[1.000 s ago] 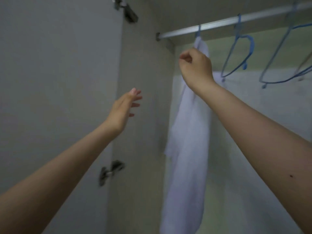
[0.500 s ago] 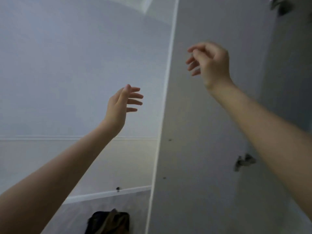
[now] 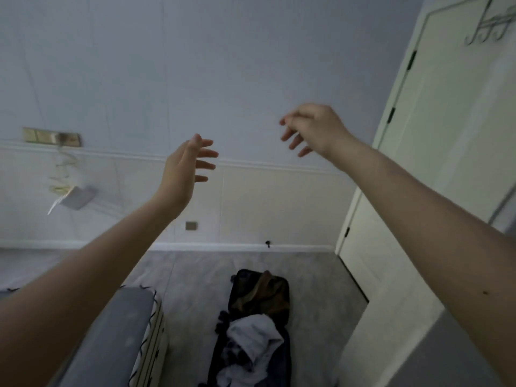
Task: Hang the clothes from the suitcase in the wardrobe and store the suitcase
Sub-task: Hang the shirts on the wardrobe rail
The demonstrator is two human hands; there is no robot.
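Wardrobe gone from view; empty hands above open suitcase (image 3: 258,325), door (image 3: 446,163) beside.

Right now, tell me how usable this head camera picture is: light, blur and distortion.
Head view: dim, flat light with a bluish cast and no hard shadows or glare; wide-angle bending curves the door edge and the wall rail; both empty hands, left hand and right hand, are softly blurred at the fingertips; the open suitcase on the floor is dark, its white garment readable but without detail.
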